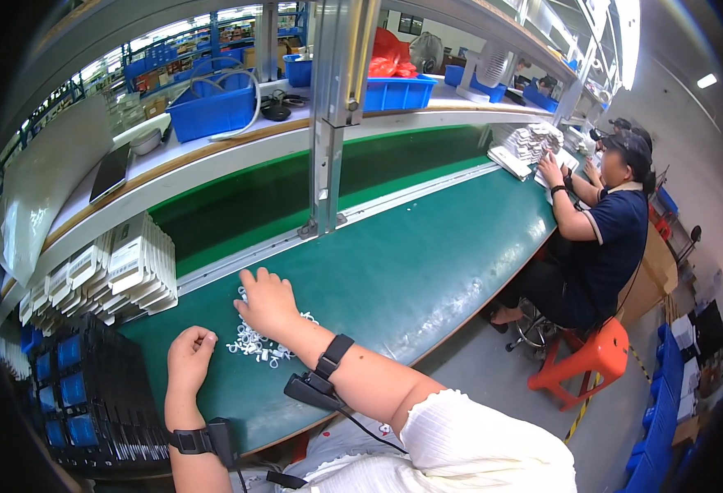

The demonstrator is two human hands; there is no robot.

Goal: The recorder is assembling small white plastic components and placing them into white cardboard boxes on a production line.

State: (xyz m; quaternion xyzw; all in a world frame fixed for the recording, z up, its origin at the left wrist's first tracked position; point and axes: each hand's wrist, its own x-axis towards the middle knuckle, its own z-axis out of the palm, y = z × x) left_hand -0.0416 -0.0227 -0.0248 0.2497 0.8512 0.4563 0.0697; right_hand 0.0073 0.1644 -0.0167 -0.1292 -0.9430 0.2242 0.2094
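Note:
Small white ring-shaped pieces (254, 343) lie in a loose pile on the green tabletop (361, 279). Over the far side of this pile is my right hand (269, 306), palm down, its thumb and fingers apart. It covers part of the pile, and I see nothing held in it. My left hand (190, 357) is just left of the pile, with its fingers curled in and the thumb against them. Whatever those fingers hold, if anything, is hidden. Both wrists wear a black strap with a small black device.
Left of my hands stand stacked black trays with blue parts (69, 386) and stacked white boxes (131, 263). A shelf post (326, 164) rises behind the table. Blue bins (213, 111) sit on the shelf. At the right, a co-worker (612, 214) handles white items beside a red stool (579, 361).

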